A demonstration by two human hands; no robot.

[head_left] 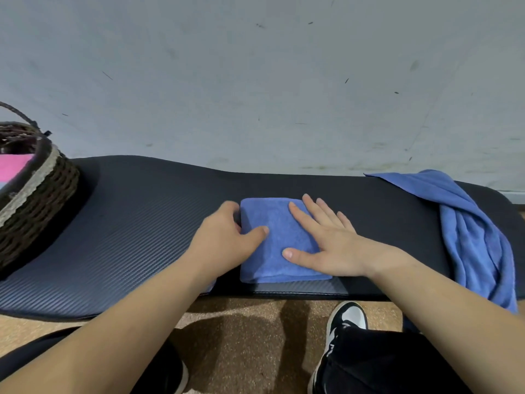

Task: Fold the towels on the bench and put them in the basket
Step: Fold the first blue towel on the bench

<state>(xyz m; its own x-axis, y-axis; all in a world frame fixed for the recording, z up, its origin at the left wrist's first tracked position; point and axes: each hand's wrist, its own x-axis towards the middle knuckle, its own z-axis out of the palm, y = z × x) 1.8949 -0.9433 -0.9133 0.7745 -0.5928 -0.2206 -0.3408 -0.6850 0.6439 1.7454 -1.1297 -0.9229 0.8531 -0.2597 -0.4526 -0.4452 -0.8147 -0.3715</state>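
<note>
A folded blue towel (272, 223) lies as a small rectangle near the front edge of the black bench (142, 217). My left hand (227, 240) grips its left edge, thumb on top and fingers tucked at the side. Flat on the towel's right half rests my right hand (326, 240), fingers straight and spread. A second blue towel (468, 231) lies crumpled at the bench's right end and hangs over the front. The dark woven basket (42, 200) stands at the left end with a pink towel (14, 164) inside.
A grey wall rises right behind the bench. Below the bench is tan floor, where my black-and-white shoe (345, 322) and dark trouser legs show. Bare bench padding stretches between the basket and the folded towel.
</note>
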